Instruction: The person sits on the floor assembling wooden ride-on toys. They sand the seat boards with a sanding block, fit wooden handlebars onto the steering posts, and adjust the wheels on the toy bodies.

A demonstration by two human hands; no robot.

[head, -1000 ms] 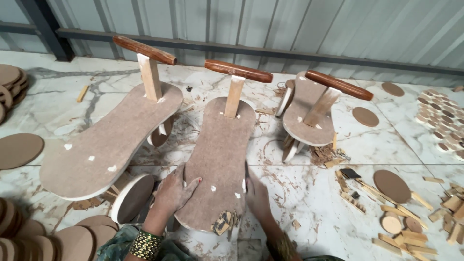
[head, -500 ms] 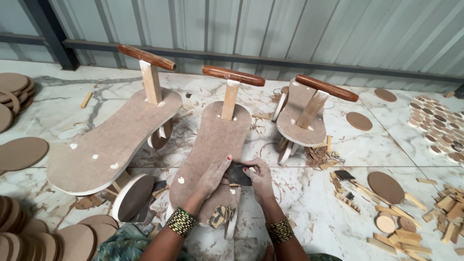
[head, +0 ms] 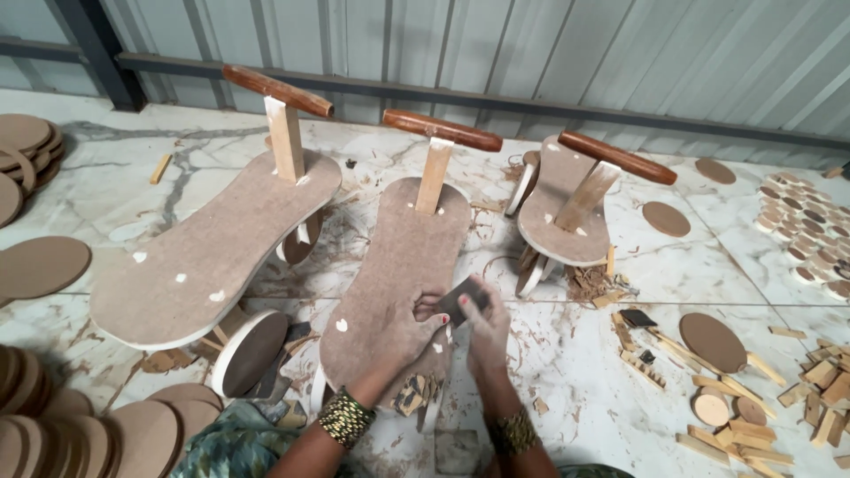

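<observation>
Hands [head: 452, 332] hold dark sandpaper [head: 462, 299] on brown peanut-shaped seat board [head: 403, 257].

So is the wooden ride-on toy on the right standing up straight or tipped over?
Tipped. The right toy leans, its handle bar slanting, while the middle toy stands level.

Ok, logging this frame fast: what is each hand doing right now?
Left hand: closed on the dark sanding pad, resting on the middle board seat.
Right hand: closed on the same pad.
</observation>
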